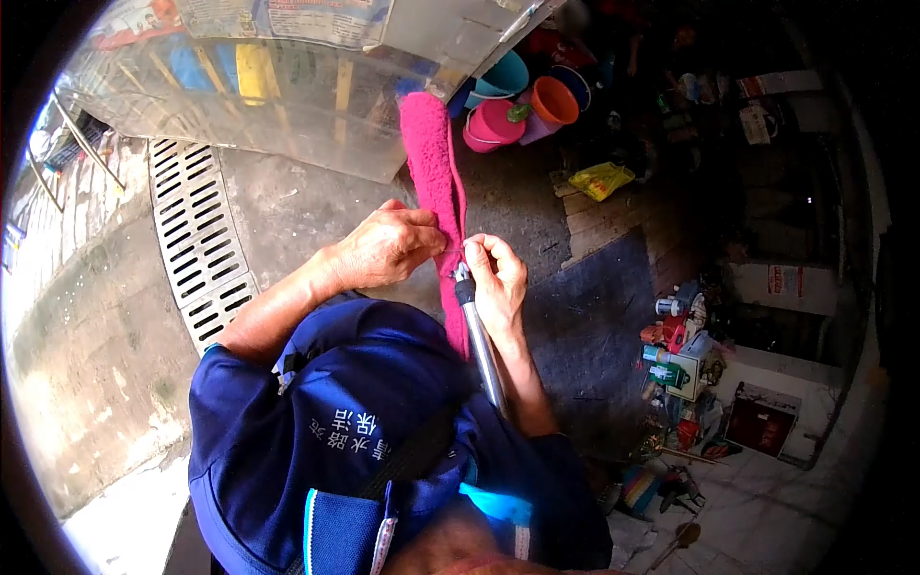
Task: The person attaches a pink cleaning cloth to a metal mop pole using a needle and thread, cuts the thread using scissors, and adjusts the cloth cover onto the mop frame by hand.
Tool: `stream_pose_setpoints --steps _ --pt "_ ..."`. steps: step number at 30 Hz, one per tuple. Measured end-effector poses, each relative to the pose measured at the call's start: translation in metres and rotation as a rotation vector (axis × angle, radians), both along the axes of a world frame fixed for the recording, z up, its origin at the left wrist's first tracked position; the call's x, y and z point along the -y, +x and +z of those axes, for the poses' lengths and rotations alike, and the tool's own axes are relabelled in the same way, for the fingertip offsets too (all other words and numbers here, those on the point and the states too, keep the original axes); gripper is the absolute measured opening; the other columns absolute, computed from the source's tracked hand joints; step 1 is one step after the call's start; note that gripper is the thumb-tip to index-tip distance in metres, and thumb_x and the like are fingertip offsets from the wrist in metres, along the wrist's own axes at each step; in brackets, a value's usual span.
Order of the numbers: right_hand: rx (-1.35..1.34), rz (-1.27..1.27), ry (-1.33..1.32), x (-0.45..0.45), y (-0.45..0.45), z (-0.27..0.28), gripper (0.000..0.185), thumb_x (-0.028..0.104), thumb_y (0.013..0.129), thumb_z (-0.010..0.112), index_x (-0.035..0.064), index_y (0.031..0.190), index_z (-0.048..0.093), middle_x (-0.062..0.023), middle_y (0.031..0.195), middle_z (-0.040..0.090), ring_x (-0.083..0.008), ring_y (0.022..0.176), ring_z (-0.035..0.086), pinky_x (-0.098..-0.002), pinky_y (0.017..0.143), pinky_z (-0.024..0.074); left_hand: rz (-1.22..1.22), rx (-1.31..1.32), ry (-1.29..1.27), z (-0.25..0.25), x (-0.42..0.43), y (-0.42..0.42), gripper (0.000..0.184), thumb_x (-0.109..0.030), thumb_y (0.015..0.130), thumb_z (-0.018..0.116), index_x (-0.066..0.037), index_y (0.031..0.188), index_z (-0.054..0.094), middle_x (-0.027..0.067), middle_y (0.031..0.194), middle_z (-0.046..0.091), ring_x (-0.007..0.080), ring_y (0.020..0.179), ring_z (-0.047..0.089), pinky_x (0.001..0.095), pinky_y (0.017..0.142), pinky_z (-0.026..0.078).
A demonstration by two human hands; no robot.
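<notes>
Holding the fluffy pink cover [431, 158] over the grey floor [287, 216], alongside the metal pole [485, 350], with grip of left hand [391, 244] clamped on its left side, grip of right hand [496, 276] pinched on its right edge

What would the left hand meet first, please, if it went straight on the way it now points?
Most likely the pink fluffy cover, which the left hand points at and overlaps in this view; depth and contact are unclear.
</notes>
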State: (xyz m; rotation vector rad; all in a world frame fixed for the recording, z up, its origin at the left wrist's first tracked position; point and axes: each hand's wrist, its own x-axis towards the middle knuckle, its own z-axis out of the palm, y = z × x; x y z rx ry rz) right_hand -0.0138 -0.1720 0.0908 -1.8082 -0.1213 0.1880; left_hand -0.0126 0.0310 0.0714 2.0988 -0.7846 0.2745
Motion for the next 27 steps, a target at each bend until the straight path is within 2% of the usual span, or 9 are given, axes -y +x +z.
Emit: stream_pose_setpoints --steps 10,24,27 --pt "0.032 0.011 -0.079 0.0046 -0.0014 -0.0022 0.021 0.022 0.093 0.062 0.0007 0.091 0.064 0.0011 0.073 0.06 -0.0061 0.067 0.053 -0.0229 0.061 0.0443 0.001 -0.062 -0.063 0.0017 0.0022 -0.0024 0.01 -0.01 0.081 0.064 -0.007 0.09 0.066 0.0076 0.08 0.059 0.0287 0.079 0.061 0.0398 0.069 0.045" --pt "-0.055 0.02 0.03 0.0045 -0.0012 -0.0043 0.02 0.019 0.092 0.063 0.0 0.088 0.064 0.0027 0.07 0.06 -0.0046 0.064 0.052 -0.0214 0.057 0.0424 0.008 -0.043 -0.068 0.0014 0.0031 -0.0035 0.008 -0.009 0.079 0.064 -0.008 0.087 0.066 0.0077 0.08 0.06 0.0286 0.077 0.061 0.0403 0.068 0.045" --pt "-0.04 0.008 -0.017 0.0014 -0.0005 0.0005 0.018 0.017 0.091 0.066 -0.0007 0.087 0.065 0.0025 0.069 0.06 -0.0045 0.062 0.053 -0.0206 0.057 0.0426 -0.002 -0.045 -0.042 0.0017 0.0037 -0.0046 0.007 -0.009 0.081 0.063 -0.007 0.087 0.065 0.0078 0.08 0.059 0.029 0.077 0.061 0.0402 0.068 0.045"
